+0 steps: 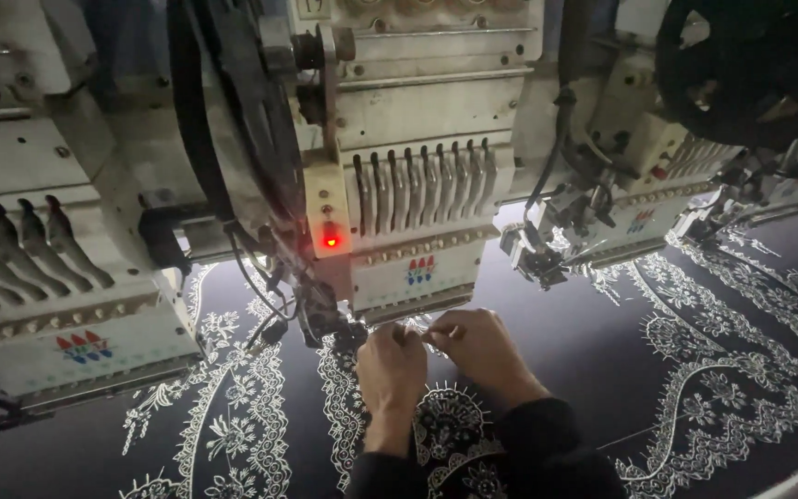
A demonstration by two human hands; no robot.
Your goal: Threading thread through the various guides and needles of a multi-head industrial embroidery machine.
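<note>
Head view: both hands work under the middle head (408,185) of an embroidery machine (its lamp (331,241) glows red). The left hand (392,370) is curled near the needles; what it grips cannot be told. The right hand (480,344) pinches a thin thread (429,330) between the hands, above dark cloth (584,342) stitched with white lace patterns.

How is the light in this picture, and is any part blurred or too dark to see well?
In the head view the light is dim and uneven: the middle embroidery head is lit best, its red lamp glows with a small halo, the dark fabric swallows detail, and the top right corner is nearly black. The left hand and right hand are slightly soft; whatever they pinch is too thin to see.
</note>
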